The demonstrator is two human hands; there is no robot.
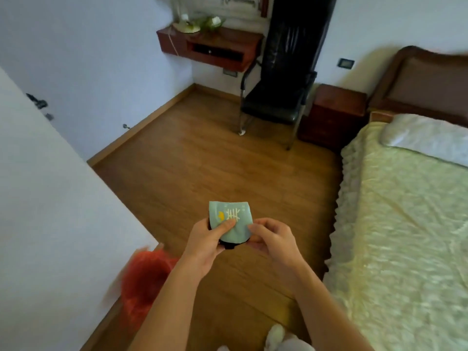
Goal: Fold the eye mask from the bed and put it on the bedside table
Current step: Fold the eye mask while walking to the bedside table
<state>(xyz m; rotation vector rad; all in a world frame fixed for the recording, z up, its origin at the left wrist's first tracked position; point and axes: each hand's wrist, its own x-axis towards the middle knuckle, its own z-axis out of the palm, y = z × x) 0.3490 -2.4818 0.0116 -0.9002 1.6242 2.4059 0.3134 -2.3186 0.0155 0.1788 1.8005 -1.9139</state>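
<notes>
The fingers [228,225] of the left hand [205,245] press a thumb flat on the front of the eye mask [231,222], with the other fingers hidden behind it, so this hand is closed on the mask. The fingers of the right hand [273,240] pinch its right edge, thumb on top and the rest curled beneath, also gripping the cloth.

The eye mask is folded into a compact, roughly square pad. Its upper face is pale mint green, printed with a cream-coloured character and a small yellow mark to the left of it. A black underside and a bit of black strap show below the green face, between the two hands. It is held in the air over the wooden floor [202,160], in front of the person, to the left of the bed [405,224] and well apart from the bedside table [334,115].

Both forearms are bare and reach forward from the bottom of the view, angling towards each other so the hands meet at the mask. The left palm faces right and upward; the right hand is turned with its back up.

The bed carries a pale yellow quilted cover and a white pillow [428,138] near a dark wooden headboard [425,82]. The dark red-brown bedside table stands just beside the headboard, and a black chair [276,102] stands to its left. A red plastic bag [147,277] lies blurred at lower left, by a white wall.
</notes>
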